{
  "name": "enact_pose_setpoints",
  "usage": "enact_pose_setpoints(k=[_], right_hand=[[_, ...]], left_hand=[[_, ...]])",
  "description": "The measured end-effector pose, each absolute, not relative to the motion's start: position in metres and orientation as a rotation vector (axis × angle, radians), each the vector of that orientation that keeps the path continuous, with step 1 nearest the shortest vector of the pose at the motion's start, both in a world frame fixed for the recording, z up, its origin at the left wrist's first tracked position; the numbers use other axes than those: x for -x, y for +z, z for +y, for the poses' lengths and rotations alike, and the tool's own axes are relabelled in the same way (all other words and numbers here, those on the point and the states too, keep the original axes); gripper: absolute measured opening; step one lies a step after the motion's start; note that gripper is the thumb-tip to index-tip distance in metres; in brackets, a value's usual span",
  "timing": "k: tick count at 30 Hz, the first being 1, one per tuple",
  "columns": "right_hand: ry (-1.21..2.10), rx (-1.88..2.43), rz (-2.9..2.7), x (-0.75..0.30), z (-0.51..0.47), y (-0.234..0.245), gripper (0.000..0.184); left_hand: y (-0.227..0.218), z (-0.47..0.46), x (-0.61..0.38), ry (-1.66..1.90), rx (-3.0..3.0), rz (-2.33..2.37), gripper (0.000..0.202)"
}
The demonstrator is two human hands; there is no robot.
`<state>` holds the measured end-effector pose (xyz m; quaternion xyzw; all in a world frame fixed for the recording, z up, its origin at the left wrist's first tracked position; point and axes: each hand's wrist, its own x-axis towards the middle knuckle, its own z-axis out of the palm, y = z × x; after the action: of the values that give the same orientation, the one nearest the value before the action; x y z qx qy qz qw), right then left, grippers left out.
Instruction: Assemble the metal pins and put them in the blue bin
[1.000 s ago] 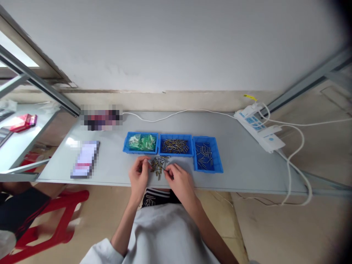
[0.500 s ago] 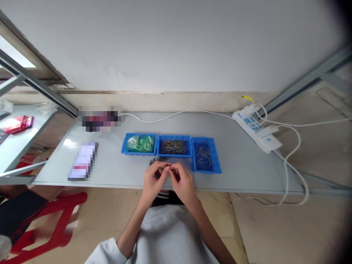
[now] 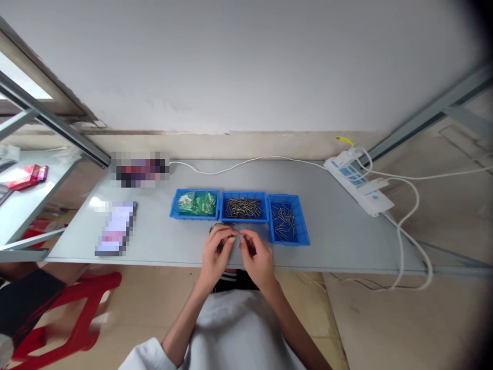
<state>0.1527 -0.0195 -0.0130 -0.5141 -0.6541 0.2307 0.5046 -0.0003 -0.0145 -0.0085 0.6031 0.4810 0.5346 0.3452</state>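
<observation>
My left hand (image 3: 215, 254) and my right hand (image 3: 257, 254) meet fingertip to fingertip just above the near edge of the grey table (image 3: 339, 231). Both pinch a small metal pin (image 3: 235, 235) between them. A loose pile of pins (image 3: 219, 228) lies under my hands, mostly hidden. Right behind stand three blue trays: the left tray (image 3: 194, 203) holds green and white parts, the middle tray (image 3: 244, 207) brass pins, the right tray (image 3: 287, 219) silver pins.
A white power strip (image 3: 358, 187) with cables lies at the back right of the table. A phone (image 3: 115, 228) rests at the left and a blurred item (image 3: 140, 168) behind it. A red stool (image 3: 73, 313) stands at the lower left beside another person's dark-clothed leg.
My hands have come off the pin pile and closed together, each pinching the same small pin. The left hand moved right toward the right hand.
</observation>
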Motion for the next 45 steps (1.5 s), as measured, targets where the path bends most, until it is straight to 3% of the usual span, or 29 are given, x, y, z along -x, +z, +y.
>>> enact_pose_setpoints(k=[31, 39, 45], right_hand=[[0.499, 1.172, -1.553, -0.149, -0.023, -0.006, 0.015], [0.288, 1.331, -1.512, -0.142, 0.032, 0.028, 0.023], [0.334, 1.347, -1.735, -0.137, 0.015, 0.010, 0.022]], left_hand=[[-0.008, -0.009, -0.002, 1.266, -1.657, 1.243, 0.018], [-0.010, -0.022, -0.006, 1.497, -1.379, 1.456, 0.025], [-0.011, -0.022, -0.003, 1.719, -0.989, 1.371, 0.023]])
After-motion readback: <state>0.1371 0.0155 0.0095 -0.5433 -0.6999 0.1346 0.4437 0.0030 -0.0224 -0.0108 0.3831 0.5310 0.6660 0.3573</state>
